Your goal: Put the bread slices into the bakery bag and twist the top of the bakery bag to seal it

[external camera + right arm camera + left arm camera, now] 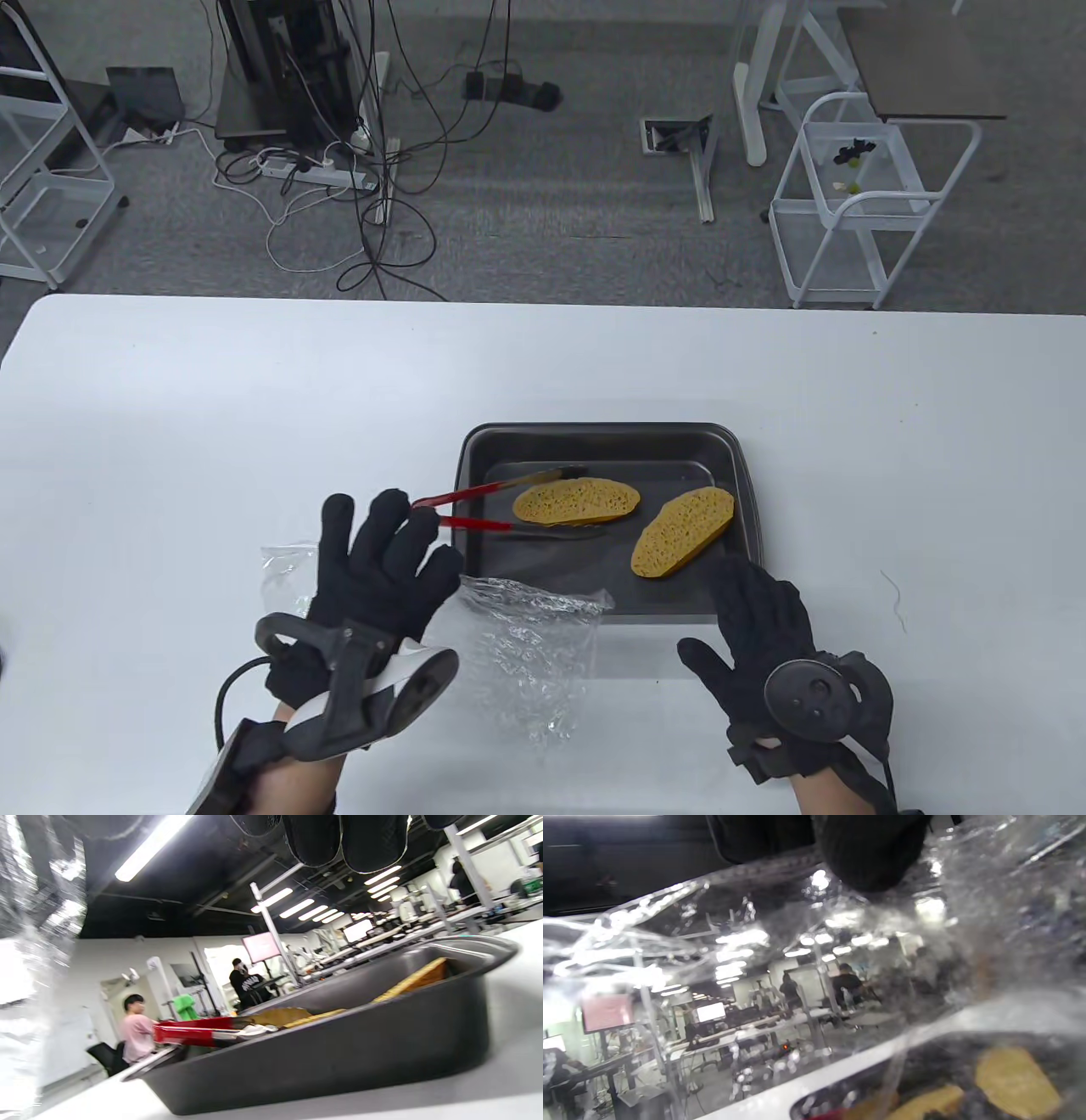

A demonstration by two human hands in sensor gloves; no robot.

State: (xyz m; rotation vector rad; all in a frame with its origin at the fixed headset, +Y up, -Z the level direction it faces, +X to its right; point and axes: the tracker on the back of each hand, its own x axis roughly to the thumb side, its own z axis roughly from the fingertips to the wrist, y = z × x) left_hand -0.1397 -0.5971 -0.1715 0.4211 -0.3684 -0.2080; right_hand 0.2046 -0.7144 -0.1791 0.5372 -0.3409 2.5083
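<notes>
Two golden bread slices (577, 501) (683, 531) lie in a dark baking tray (594, 429). Red tongs (471, 509) rest beside the left slice, handles sticking out over the tray's left rim. A clear crumpled bakery bag (530, 649) lies flat on the table in front of the tray. My left hand (382, 543) lies on the bag's left part with fingers spread and straight. The left wrist view shows the plastic (755, 942) close up under a fingertip (874, 853). My right hand (759, 620) is flat and empty, fingertips at the tray's near right corner.
The white table (170, 407) extends far left and behind the tray. The tray's near wall (339, 1060) rises right in front of my right fingers (373, 844). Beyond the table's far edge are floor cables and a white wire cart (865, 204).
</notes>
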